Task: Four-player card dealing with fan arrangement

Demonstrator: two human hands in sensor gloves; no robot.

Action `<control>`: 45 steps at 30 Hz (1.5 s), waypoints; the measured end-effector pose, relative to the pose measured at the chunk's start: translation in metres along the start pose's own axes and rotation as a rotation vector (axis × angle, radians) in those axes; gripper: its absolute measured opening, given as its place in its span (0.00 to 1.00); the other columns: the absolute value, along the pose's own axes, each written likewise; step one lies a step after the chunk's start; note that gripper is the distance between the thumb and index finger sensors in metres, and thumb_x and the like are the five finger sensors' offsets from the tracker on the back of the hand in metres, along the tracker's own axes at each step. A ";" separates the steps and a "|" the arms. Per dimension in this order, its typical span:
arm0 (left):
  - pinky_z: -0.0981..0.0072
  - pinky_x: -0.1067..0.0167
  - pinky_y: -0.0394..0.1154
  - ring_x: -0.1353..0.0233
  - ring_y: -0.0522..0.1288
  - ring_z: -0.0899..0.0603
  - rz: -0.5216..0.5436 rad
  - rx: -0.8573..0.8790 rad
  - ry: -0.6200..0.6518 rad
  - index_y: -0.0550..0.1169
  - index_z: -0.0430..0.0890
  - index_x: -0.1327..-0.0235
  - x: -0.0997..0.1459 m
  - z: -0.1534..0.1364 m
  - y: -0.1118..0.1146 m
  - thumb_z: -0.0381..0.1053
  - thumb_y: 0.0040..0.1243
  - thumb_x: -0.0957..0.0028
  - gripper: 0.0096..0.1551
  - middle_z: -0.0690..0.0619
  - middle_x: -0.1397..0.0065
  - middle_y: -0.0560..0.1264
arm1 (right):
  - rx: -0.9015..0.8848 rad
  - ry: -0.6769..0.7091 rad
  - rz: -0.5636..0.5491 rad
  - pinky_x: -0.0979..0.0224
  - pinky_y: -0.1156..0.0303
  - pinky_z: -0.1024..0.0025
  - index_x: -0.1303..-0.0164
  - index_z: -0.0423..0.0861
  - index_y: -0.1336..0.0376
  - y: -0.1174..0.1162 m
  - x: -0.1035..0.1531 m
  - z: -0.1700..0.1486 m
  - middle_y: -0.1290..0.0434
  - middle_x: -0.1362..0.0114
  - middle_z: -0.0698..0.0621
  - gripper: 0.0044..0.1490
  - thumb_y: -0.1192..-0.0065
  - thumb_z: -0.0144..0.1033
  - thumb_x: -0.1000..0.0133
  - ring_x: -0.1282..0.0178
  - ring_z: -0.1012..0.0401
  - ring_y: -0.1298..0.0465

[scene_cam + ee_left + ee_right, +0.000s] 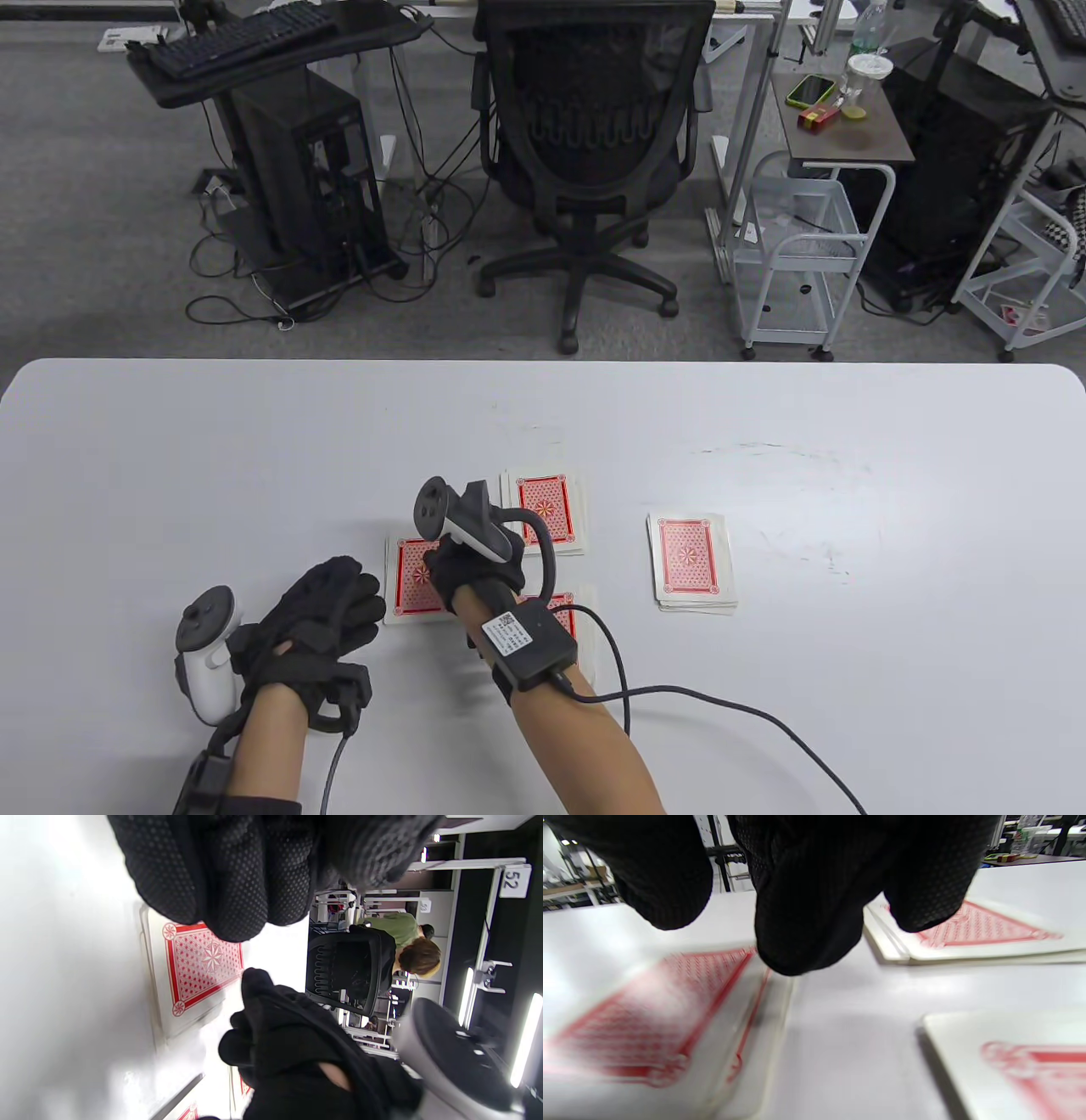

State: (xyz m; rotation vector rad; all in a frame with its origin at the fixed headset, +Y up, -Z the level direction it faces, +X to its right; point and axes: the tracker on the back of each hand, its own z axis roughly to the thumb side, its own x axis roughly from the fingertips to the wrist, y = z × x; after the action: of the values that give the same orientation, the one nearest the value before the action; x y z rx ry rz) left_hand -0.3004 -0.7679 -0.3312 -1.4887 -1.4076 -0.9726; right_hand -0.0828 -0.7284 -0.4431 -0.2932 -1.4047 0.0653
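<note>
I see four face-down piles of red-backed cards on the white tabletop [170, 458], all grouped toward the middle of its near edge. The left pile [409, 590] lies just left of centre. The far pile [545, 509] sits beyond it, nearer the tabletop's centre. A near pile [567, 607] is mostly hidden under my right wrist, so I can only make out a corner of it. The right pile [691, 562] lies apart from the other three, toward the right edge, with its cards slightly offset at the bottom.

My right hand [471, 570] is over the right edge of the left pile. In the right wrist view its fingertips [806, 938] hang down at that pile's edge; the pile is blurred there, and I cannot tell whether the fingers are pinching a card or only touching it. The fingers look bent downward rather than straight.

My left hand [318, 628] is on the tabletop just left of the left pile, palm down, fingers loosely curved and close together, with nothing in them. In the left wrist view its fingertips [237, 887] reach over the near edge of a red-backed card; whether they touch it I cannot tell.

Beyond the far edge of the tabletop stands a black office chair [594, 136], with a white wire cart [802, 255] to its right.
</note>
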 end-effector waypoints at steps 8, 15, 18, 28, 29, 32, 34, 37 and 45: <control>0.46 0.37 0.77 0.32 0.79 0.37 -0.087 -0.354 0.160 0.70 0.54 0.30 0.003 0.011 0.046 0.59 0.62 0.44 0.29 0.54 0.28 0.76 | -0.059 0.104 0.011 0.33 0.34 0.41 0.23 0.41 0.43 0.031 0.060 -0.039 0.33 0.29 0.42 0.39 0.39 0.52 0.38 0.40 0.50 0.19; 0.44 0.28 0.67 0.22 0.69 0.35 -0.143 -0.759 0.280 0.67 0.57 0.27 0.007 0.011 0.091 0.60 0.62 0.46 0.33 0.53 0.21 0.68 | -0.064 0.065 0.035 0.29 0.41 0.35 0.19 0.40 0.47 0.005 0.092 -0.081 0.44 0.22 0.35 0.44 0.40 0.54 0.37 0.26 0.38 0.30; 0.42 0.25 0.60 0.18 0.61 0.33 -0.170 -0.858 0.289 0.64 0.59 0.25 0.007 0.006 0.105 0.61 0.62 0.46 0.36 0.53 0.17 0.62 | -0.076 0.004 0.106 0.29 0.46 0.32 0.16 0.37 0.55 -0.016 0.093 -0.088 0.52 0.19 0.31 0.51 0.42 0.56 0.37 0.21 0.31 0.41; 0.42 0.23 0.53 0.16 0.52 0.33 -0.138 -1.043 0.298 0.62 0.61 0.24 0.008 0.001 0.116 0.61 0.62 0.46 0.37 0.53 0.15 0.56 | -0.017 -0.064 0.359 0.32 0.56 0.26 0.23 0.23 0.73 -0.057 0.084 -0.078 0.72 0.28 0.20 0.69 0.43 0.62 0.37 0.28 0.20 0.63; 0.42 0.23 0.53 0.16 0.52 0.33 -0.136 -1.045 0.301 0.62 0.61 0.24 0.009 0.001 0.116 0.61 0.62 0.46 0.37 0.54 0.15 0.55 | 0.006 -0.064 0.348 0.32 0.56 0.26 0.24 0.23 0.73 -0.059 0.084 -0.076 0.71 0.28 0.19 0.69 0.43 0.62 0.37 0.29 0.19 0.62; 0.42 0.22 0.54 0.16 0.52 0.33 -0.128 -1.049 0.318 0.62 0.61 0.24 0.010 0.003 0.116 0.61 0.62 0.46 0.37 0.54 0.15 0.56 | -0.035 -0.061 0.370 0.34 0.55 0.25 0.25 0.22 0.73 -0.058 0.082 -0.076 0.71 0.30 0.18 0.67 0.43 0.58 0.36 0.31 0.18 0.63; 0.42 0.22 0.54 0.16 0.53 0.33 -0.130 -1.050 0.324 0.62 0.61 0.24 0.010 0.003 0.116 0.61 0.62 0.46 0.37 0.54 0.15 0.56 | -0.073 -0.064 0.378 0.34 0.56 0.25 0.25 0.22 0.74 -0.057 0.081 -0.077 0.72 0.30 0.18 0.65 0.43 0.54 0.35 0.32 0.18 0.64; 0.42 0.22 0.54 0.16 0.53 0.33 -0.136 -1.048 0.327 0.62 0.61 0.24 0.009 0.003 0.117 0.60 0.62 0.46 0.36 0.54 0.15 0.56 | -0.095 -0.068 0.385 0.35 0.55 0.24 0.25 0.22 0.75 -0.056 0.080 -0.077 0.73 0.30 0.18 0.64 0.43 0.50 0.34 0.33 0.18 0.65; 0.43 0.23 0.55 0.16 0.54 0.34 -0.142 -1.051 0.351 0.63 0.61 0.25 0.012 0.006 0.118 0.60 0.62 0.46 0.36 0.54 0.15 0.57 | -0.059 -0.134 0.343 0.38 0.52 0.22 0.26 0.21 0.75 -0.061 0.076 -0.067 0.72 0.31 0.17 0.64 0.42 0.49 0.35 0.35 0.16 0.64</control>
State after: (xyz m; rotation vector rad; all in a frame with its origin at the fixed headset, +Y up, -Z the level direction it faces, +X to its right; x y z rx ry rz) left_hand -0.1815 -0.7596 -0.3302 -1.7806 -0.7339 -2.1434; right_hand -0.0120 -0.7818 -0.3644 -0.5857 -1.4782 0.3310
